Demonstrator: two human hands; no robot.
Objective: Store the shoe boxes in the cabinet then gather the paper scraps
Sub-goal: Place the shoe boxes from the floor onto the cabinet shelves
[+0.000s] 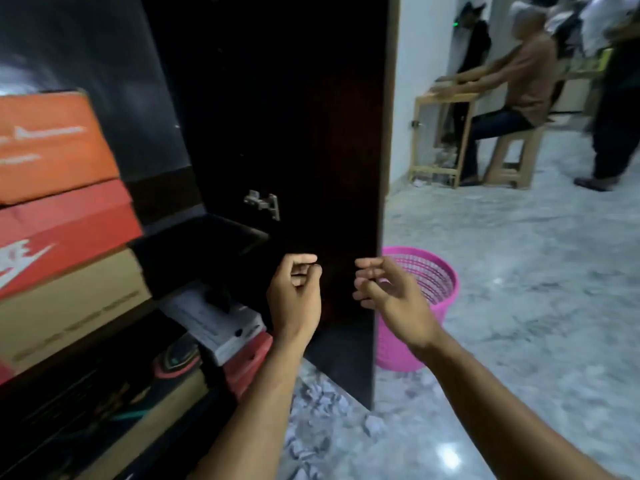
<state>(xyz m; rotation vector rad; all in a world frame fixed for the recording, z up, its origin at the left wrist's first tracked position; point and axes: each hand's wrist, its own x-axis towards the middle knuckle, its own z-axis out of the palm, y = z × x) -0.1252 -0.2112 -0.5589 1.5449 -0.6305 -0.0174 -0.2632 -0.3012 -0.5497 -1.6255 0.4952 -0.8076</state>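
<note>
Several shoe boxes are seen stacked inside the cabinet; a black box and a white box project slightly past the front edge. The storing step is judged largely complete, although whether further boxes remain outside cannot be told. The cabinet door is standing open. The left hand and right hand are held in front of the door, near each other but apart; the fingers are loosely curled and nothing is gripped. Paper scraps are scattered on the floor at the cabinet base. A pink basket stands just behind the door. The gathering step is judged not yet begun.
</note>
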